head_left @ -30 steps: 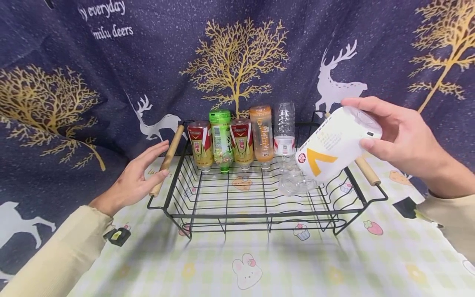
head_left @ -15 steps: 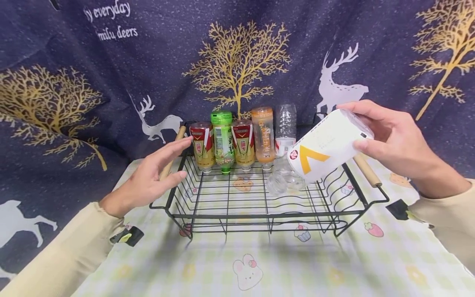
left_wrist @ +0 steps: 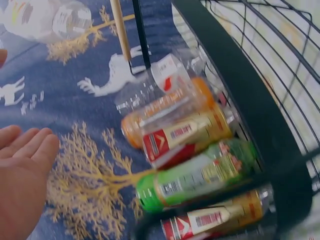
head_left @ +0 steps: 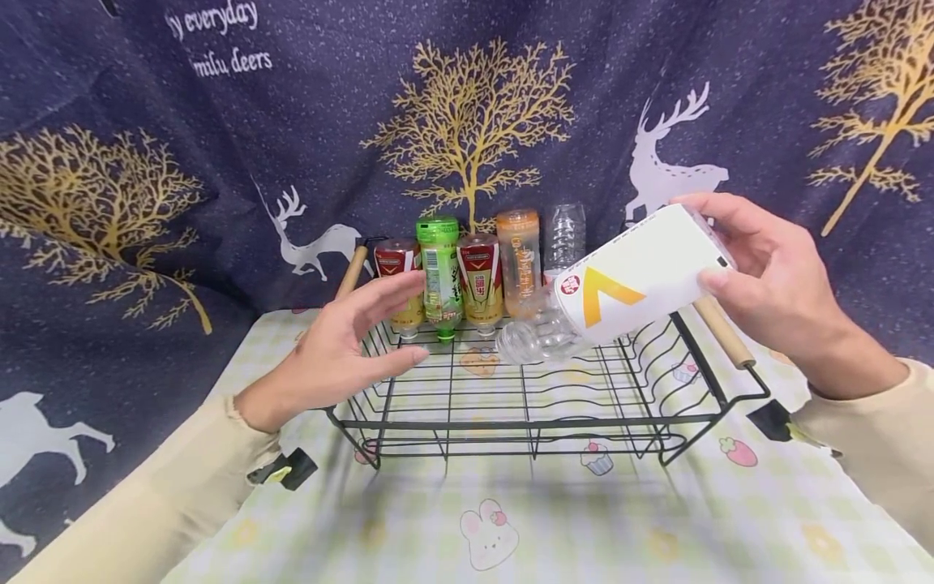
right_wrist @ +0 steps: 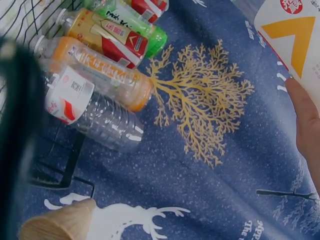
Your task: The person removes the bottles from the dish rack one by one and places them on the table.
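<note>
My right hand (head_left: 777, 292) grips the base end of a clear plastic bottle (head_left: 627, 280) with a white label and a yellow V. The bottle is tilted above the black wire rack (head_left: 525, 423), its neck pointing down and left. In the right wrist view only part of the bottle (right_wrist: 290, 37) and some fingers (right_wrist: 302, 100) show. My left hand (head_left: 339, 345) hovers over the rack's left end, fingers extended, holding nothing. The bottle's neck is a short way from its fingertips. In the left wrist view, the hand (left_wrist: 25, 180) is at the lower left.
Along the rack's back stand several upside-down bottles: two red-and-gold ones, including one (head_left: 479, 280) in the middle, a green one (head_left: 441, 276), an orange one (head_left: 521, 264) and a clear one (head_left: 567, 235). Wooden handles, such as the right one (head_left: 722, 332), flank the rack.
My left hand has moved right, from beside the left handle to over the rack. The white-labelled bottle has shifted left and tilted closer to level, still in my right hand.
</note>
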The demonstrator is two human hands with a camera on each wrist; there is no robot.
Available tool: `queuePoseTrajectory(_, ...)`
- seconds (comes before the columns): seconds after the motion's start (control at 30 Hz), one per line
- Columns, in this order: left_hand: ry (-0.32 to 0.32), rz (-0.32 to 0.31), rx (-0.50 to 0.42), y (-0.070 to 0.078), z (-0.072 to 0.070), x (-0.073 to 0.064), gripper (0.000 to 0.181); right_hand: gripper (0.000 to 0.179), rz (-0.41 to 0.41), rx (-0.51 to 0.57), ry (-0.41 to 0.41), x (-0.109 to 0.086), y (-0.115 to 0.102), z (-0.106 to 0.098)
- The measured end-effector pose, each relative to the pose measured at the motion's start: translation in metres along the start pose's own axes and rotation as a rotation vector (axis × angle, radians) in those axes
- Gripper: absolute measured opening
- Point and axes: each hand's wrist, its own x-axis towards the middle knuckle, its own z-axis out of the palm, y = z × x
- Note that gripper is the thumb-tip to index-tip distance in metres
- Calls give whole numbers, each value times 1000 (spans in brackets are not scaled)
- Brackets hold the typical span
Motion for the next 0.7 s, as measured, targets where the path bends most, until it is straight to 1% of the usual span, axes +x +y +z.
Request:
queuePoseTrajectory(0.07, 5, -9, 1, 3, 5, 3, 74, 59, -19, 58, -24, -1, 2, 1)
queuePoseTrajectory(0.1, 7, -4, 11, 5, 7, 5, 74, 59, -33, 88, -37, -1, 4, 1)
queuePoseTrajectory(0.13, 9, 7, 20, 6, 10, 7, 75, 59, -37, 112, -39, -1, 5, 2)
queuePoseTrajectory(0.2, 22, 50, 29, 8, 16, 12, 76, 59, -38, 128, -33, -1, 6, 3)
queuePoseTrajectory(0.3, 36, 132, 30, 10, 25, 18, 76, 61, -43, 93, -16, -2, 7, 5)
queuePoseTrajectory(0.4, 40, 183, -2, 11, 33, 22, 78, 62, -56, 71, -8, -3, 10, 8)
queuePoseTrajectory(0.43, 38, 189, -8, 11, 36, 23, 79, 62, -60, 60, -7, -3, 11, 9)
queuePoseTrajectory(0.57, 30, 197, -44, 10, 44, 25, 81, 63, -81, 80, -5, -4, 13, 15)
queuePoseTrajectory(0.7, 41, 206, -66, 7, 50, 27, 79, 60, -97, 106, -11, -3, 14, 20)
